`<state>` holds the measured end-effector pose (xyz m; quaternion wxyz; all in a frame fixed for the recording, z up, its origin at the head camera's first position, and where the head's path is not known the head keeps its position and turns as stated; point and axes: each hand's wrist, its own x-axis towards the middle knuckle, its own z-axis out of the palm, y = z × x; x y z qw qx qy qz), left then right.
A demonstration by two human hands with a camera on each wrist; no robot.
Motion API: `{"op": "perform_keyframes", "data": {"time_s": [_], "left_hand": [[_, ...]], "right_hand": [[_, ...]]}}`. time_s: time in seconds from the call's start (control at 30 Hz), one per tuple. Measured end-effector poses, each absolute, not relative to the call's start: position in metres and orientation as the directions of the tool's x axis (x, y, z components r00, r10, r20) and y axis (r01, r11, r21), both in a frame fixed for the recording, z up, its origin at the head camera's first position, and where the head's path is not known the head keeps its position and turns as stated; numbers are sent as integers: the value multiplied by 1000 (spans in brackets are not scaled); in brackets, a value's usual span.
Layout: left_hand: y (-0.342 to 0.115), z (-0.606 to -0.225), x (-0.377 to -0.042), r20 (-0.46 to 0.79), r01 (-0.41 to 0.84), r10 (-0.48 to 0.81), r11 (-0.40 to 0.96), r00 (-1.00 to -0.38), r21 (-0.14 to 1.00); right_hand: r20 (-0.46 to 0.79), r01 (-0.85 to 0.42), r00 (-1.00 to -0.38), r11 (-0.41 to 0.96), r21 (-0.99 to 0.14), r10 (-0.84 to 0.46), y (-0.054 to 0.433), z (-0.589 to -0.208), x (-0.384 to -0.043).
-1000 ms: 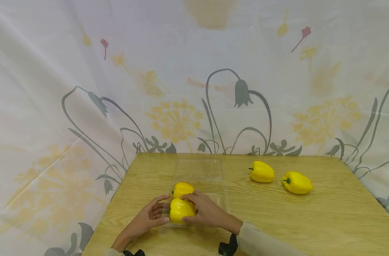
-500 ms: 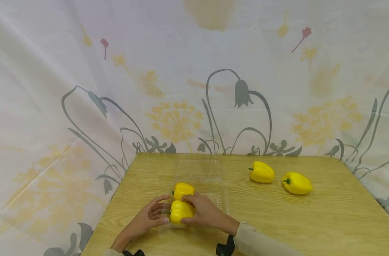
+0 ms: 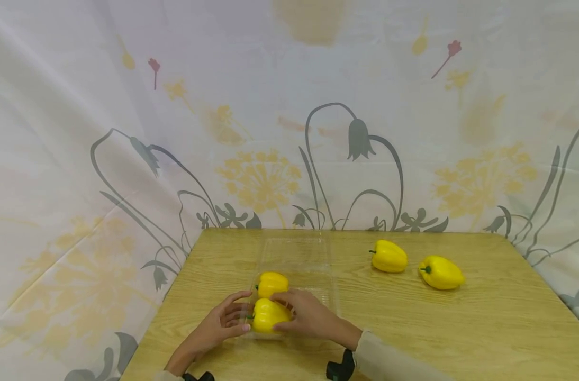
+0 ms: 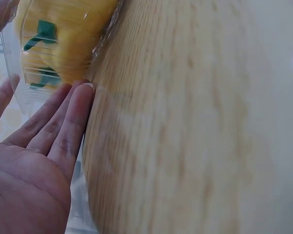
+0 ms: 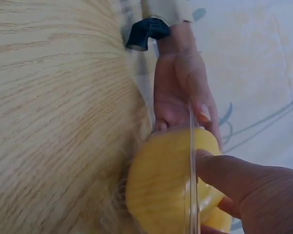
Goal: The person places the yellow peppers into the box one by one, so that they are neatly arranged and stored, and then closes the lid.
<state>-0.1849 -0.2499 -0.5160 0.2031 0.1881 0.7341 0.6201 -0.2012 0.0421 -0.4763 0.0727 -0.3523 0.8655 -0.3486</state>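
Observation:
A clear plastic clamshell box lies with its lid folded back. Two yellow bell peppers sit inside, the rear pepper just behind the front pepper. My right hand grips the front pepper from the right, thumb toward me and fingers at its far side. The left hand is at the box's left side. In the left wrist view, straight fingertips touch the box's outer wall, through which green stems show. The undersides of the peppers are hidden.
Two more yellow bell peppers lie on the wooden table to the right: one pepper near the back and another pepper farther right. A flower-printed curtain hangs behind the table and along its left side.

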Motion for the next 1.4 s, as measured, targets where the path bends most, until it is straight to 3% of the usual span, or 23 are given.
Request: {"op": "perform_keyframes", "data": {"time_s": [0.43, 0.83, 1.13, 1.4], "left_hand": [[-250, -517, -185, -69, 17, 524, 158, -849, 987], [-250, -517, -187, -53, 37, 533, 158, -844, 987], [-251, -518, -186, -65, 26, 530, 162, -846, 986], [-251, -517, -186, -57, 38, 534, 166, -843, 985]], "right_hand": [[159, -520, -757, 437, -734, -634, 66, -463, -214], [317, -619, -753, 457, -639, -576, 114, -445, -226], [366, -590, -799, 504, -631, -477, 159, -435, -229], [483, -621, -782, 561, -547, -395, 195, -436, -228]]}}
